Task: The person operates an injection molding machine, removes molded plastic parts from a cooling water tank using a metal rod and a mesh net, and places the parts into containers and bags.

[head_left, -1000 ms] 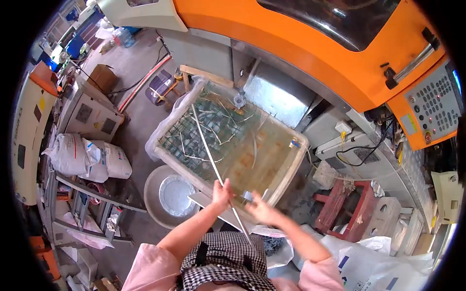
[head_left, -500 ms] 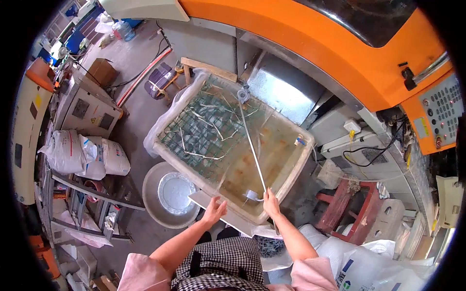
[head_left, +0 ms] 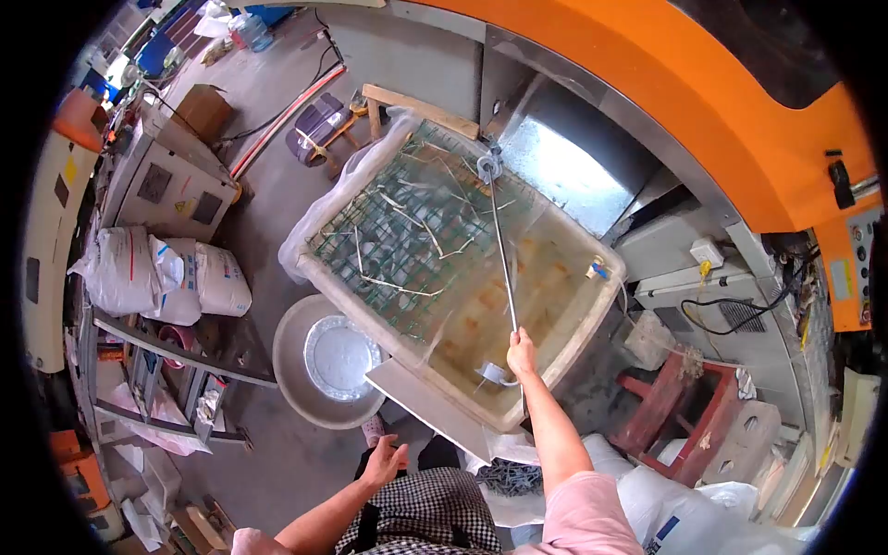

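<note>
My right hand (head_left: 522, 353) is wrapped round a long thin rod (head_left: 504, 250) above the near right part of a tub (head_left: 351, 310). The rod's far end is at a grey round piece (head_left: 489, 166) by the tub's far edge. Below my waist level on the left, my left hand (head_left: 382, 464) is apart from the rod, fingers spread, holding nothing. Murky water fills the tub, with a green mesh (head_left: 398, 231) and pale strips over its left part. A small white float-like object (head_left: 493, 373) lies in the water left of my right hand.
Left of the tub stands a round basin (head_left: 294, 356) with a silvery dish (head_left: 340, 359). White sacks (head_left: 222, 280) lie at the left. An orange machine (head_left: 703, 102) borders the far right. A red frame (head_left: 680, 407) sits right of the tub, and a flat board (head_left: 430, 407) leans at its near side.
The rod passed from my left hand to my right, and its far end now reaches the grey piece. My left hand has drawn back toward my body. The view has shifted.
</note>
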### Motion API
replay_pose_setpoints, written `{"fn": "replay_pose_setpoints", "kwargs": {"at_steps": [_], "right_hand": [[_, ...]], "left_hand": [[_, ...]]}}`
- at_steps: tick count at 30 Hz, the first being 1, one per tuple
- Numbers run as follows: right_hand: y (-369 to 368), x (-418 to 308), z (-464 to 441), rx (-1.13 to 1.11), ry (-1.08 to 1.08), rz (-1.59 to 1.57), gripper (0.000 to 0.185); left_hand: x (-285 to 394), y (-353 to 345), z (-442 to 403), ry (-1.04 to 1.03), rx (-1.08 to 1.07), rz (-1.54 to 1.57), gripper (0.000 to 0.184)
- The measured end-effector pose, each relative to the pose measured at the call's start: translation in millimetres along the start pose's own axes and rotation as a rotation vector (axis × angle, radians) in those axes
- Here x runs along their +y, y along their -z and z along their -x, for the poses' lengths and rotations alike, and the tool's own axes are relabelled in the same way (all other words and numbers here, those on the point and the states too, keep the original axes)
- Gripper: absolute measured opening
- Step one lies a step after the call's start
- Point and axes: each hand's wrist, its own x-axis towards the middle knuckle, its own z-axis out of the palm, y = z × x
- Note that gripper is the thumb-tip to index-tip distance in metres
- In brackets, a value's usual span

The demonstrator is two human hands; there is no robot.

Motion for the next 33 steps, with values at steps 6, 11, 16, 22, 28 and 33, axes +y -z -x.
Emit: {"fn": "replay_pose_setpoints", "kwargs": {"at_steps": [6,11,16,22,28,33], "right_hand": [[-20.2,4.0,-23.1,0.005,0.005,0.014,0.039],[-59.1,27.8,-64.7,-0.055,-0.077,0.137,0.037],[-75.2,42.6,-76.3,0.059,-0.111,0.214,0.05],[-93.5,101.6,-71.6,0.203,0.028,0.054,0.051],[-80.2,111.7,-53.4,0.215,0.085,0.022,0.05],[-56.0,89.8,-67.9,0.231,0.074,-0.028,0.05]], "left_hand": [[13.7,-2.9,3.0,0.036,-0.031,0.014,0.04],[6.6,3.2,0.0,0.092,-0.08,0.028,0.032],[-17.7,9.9,-4.6,0.129,-0.001,0.015,0.032],[-17.3,8.3,-6.8,0.126,0.069,0.066,0.031],[-24.0,4.3,-11.4,0.123,0.079,0.08,0.033],[-20.5,-2.9,-10.8,0.089,0.058,0.107,0.032]]}}
